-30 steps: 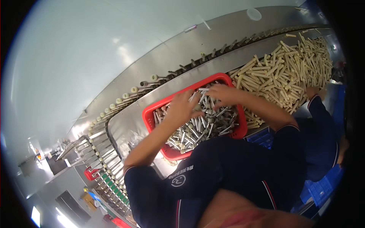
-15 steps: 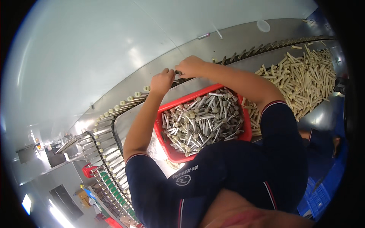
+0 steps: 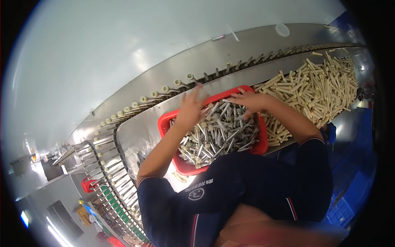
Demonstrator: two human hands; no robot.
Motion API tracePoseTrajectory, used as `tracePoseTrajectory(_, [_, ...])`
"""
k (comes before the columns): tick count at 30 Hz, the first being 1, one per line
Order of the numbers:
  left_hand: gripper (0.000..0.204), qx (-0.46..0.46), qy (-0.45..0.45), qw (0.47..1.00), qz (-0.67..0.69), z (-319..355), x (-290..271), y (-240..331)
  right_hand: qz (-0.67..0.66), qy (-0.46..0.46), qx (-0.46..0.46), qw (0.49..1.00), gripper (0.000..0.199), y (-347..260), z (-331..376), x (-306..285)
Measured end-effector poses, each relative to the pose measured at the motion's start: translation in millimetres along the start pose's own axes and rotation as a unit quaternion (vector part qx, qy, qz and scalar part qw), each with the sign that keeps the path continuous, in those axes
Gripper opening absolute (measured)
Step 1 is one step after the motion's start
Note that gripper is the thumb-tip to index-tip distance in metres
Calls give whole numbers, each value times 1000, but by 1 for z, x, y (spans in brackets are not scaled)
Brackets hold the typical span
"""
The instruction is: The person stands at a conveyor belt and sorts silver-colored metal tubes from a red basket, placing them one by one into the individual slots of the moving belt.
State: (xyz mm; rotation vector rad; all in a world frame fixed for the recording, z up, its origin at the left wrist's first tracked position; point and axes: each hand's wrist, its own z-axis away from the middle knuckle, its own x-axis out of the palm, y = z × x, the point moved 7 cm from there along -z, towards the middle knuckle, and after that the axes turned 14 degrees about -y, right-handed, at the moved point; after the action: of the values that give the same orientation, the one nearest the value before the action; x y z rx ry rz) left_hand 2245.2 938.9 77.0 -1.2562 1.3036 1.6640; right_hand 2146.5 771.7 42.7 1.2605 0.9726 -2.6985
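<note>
A red plastic basket (image 3: pixel 165 124) full of grey metal pins with cream tips (image 3: pixel 220 131) sits on a steel table in front of me. My left hand (image 3: pixel 190 108) hovers over the basket's far left rim, fingers spread, blurred by motion. Over the far right side of the basket my right hand (image 3: pixel 249 101) rests on the pins, fingers curled down into them. Whether it holds any pin is hidden. Behind the basket a curved conveyor (image 3: pixel 164 89) carries cream tubes standing on pegs.
A large heap of cream tubes (image 3: pixel 317 92) lies on the table to the right of the basket. The conveyor of pegs curves down the left side (image 3: pixel 109 173). A small red bin (image 3: pixel 88 184) stands at the lower left. Blue crates (image 3: pixel 349 201) are at the lower right.
Both hands were up at the conveyor pegs behind the basket half a second ago. They have come back down to the basket; the right one now rests on the pins.
</note>
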Motion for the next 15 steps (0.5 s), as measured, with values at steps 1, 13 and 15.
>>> tracePoseTrajectory(1, [62, -31, 76, 997, 0, -3, -8, -23, -5, -40, 68, 997, 91, 10, -2, 7])
tracePoseTrajectory(13, [14, -154, -28, 984, -90, -53, -28, -71, 29, 186, 20, 982, 28, 1, -100, -131])
tracePoseTrajectory(15, [12, -131, 51, 990, -31, -60, -72, -52, -60, 303, -16, 951, 23, 4, -50, -162])
